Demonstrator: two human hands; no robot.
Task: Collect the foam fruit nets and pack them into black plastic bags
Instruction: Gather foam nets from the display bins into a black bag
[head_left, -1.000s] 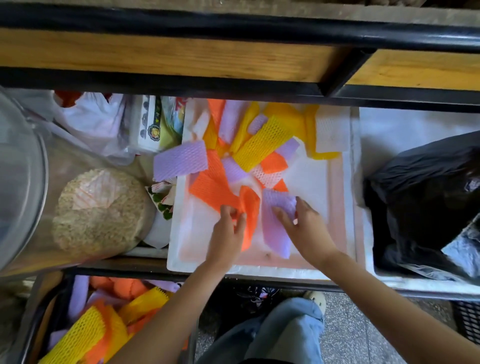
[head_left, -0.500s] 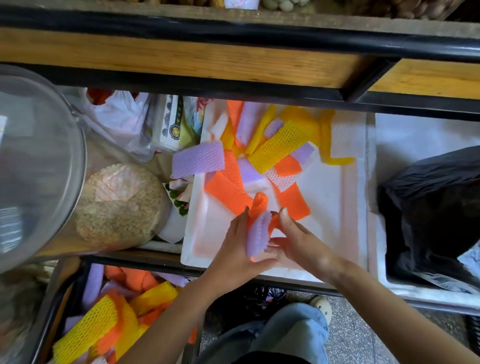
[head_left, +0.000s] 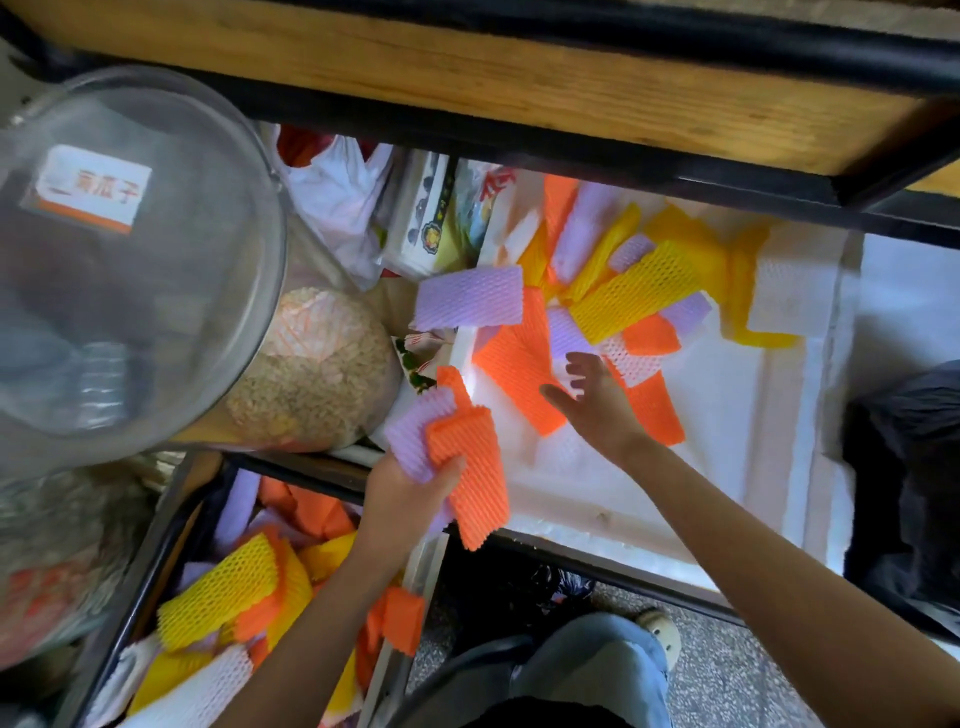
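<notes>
My left hand (head_left: 410, 493) grips a purple foam net (head_left: 410, 441) and an orange foam net (head_left: 475, 467) together, over the front left corner of the white foam tray (head_left: 727, 441). My right hand (head_left: 597, 400) hovers with spread fingers over the orange nets (head_left: 514, 364) lying in the tray. Several more nets, yellow (head_left: 634, 293), purple (head_left: 467, 296), white and orange, are piled at the tray's back. A black plastic bag (head_left: 909, 478) sits at the right edge.
A lower bin (head_left: 171, 530) at the bottom left holds several yellow, orange and purple nets (head_left: 228, 592). A large clear jar (head_left: 130, 249) with grain lies at the left. A wooden shelf with a black frame (head_left: 519, 78) overhangs the back. My knee shows below.
My left hand has taken the purple and orange nets and pulled them left toward the tray's corner. My right hand has let go and moved up over the orange nets.
</notes>
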